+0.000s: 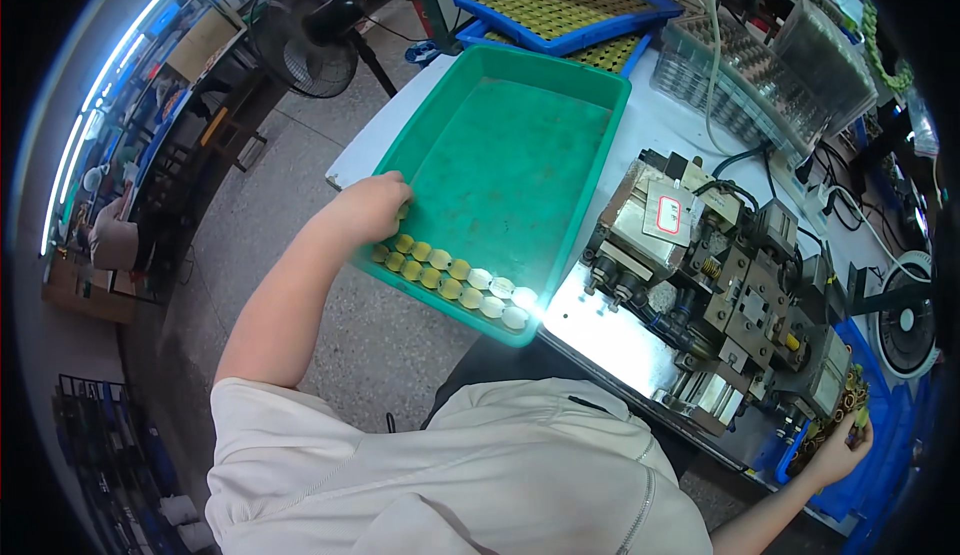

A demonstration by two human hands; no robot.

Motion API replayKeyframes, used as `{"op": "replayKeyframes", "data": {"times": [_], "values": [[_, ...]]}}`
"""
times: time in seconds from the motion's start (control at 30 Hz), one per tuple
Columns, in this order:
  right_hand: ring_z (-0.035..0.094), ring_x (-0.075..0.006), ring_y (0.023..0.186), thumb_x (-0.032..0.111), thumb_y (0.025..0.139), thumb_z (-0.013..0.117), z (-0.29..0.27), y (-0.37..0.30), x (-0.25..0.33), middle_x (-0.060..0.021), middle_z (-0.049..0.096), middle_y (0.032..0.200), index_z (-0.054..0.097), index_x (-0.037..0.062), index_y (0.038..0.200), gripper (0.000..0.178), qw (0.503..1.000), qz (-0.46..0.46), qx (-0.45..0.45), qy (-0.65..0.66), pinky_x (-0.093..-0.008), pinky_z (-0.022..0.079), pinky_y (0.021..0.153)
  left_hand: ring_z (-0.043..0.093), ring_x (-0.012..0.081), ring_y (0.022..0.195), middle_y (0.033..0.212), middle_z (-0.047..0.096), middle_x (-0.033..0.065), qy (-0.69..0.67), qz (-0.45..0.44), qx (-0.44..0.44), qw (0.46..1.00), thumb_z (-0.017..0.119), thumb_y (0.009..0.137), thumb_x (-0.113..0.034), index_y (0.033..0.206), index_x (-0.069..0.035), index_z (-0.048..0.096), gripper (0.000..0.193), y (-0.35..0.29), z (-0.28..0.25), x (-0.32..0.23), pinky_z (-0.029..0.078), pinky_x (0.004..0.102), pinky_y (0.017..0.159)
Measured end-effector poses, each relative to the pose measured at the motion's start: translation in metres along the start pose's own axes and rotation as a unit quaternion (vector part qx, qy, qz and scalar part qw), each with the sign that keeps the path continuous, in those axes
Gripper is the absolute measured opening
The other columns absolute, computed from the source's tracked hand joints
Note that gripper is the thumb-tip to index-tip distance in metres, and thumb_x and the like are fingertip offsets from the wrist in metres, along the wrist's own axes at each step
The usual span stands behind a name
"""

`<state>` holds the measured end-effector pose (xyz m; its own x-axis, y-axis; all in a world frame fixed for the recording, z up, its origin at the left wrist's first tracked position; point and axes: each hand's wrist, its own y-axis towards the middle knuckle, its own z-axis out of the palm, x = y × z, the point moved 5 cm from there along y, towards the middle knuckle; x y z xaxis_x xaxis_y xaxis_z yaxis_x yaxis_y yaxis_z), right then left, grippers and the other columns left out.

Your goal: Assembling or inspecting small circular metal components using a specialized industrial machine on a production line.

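Green tray [510, 155]: is lying aslant on the white surface [375, 130], its near end reaching past the edge toward the person's lap, probably so both the near wall and the left rim are within easy reach.
Yellow discs [430, 277]: are lining the tray's near end in two close rows, the wall likely serving as a straight stop; those at the right end are shining white in the glare.
Machine [730, 295]: is standing to the right of the tray, between the two hands.
Loose pieces [828, 425]: are heaping in a blue container [792, 453] beyond the machine, presumably set there for the right side to reach.
Left hand [375, 210]: is resting at the tray's left wall, fingers curled inward; something yellowish is showing at the fingertips, but whether it is being pinched I cannot tell.
Right hand [845, 450]: is touching the heap, fingers bent and partly spread from the thumb; I cannot tell whether they are pinching a piece.
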<state>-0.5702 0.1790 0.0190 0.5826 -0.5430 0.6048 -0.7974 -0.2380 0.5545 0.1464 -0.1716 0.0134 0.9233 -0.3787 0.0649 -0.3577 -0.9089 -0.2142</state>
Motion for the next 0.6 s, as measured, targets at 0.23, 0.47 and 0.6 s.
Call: {"op": "replayKeyframes", "data": {"times": [0.23,0.47,0.6], "values": [[0.064,-0.0176,0.094,0.036,0.098,0.071,-0.007,-0.004,0.007,-0.0092,0.068,0.109,0.065,0.0060,0.124,0.041,1.000,0.018,-0.004,0.002,-0.0293,0.051,0.082,0.056,0.0251,0.099,0.093,0.073,0.0040,0.154,0.107,-0.060,0.980,0.073,0.078,-0.014,0.093,-0.014,0.075,0.015,-0.005,-0.002,-0.004,0.043,0.0376,0.093],[0.066,-0.0183,0.098,0.035,0.098,0.070,-0.008,-0.004,0.007,-0.0107,0.070,0.112,0.065,0.0048,0.125,0.041,0.999,0.026,-0.014,0.044,-0.0291,0.052,0.083,0.051,0.0233,0.100,0.091,0.073,-0.0024,0.143,0.119,-0.016,0.982,0.072,0.077,-0.015,0.086,-0.014,0.075,0.009,-0.013,0.002,-0.004,0.035,0.0424,0.102],[0.066,-0.0180,0.101,0.031,0.100,0.069,-0.010,-0.005,0.018,-0.0116,0.070,0.115,0.064,0.0030,0.126,0.039,0.996,0.016,-0.016,0.089,-0.0278,0.052,0.087,0.050,0.0224,0.098,0.090,0.073,-0.0039,0.158,0.106,0.019,0.982,0.072,0.080,-0.017,0.086,-0.016,0.076,0.007,-0.015,-0.005,-0.008,0.036,0.0408,0.100]]}}
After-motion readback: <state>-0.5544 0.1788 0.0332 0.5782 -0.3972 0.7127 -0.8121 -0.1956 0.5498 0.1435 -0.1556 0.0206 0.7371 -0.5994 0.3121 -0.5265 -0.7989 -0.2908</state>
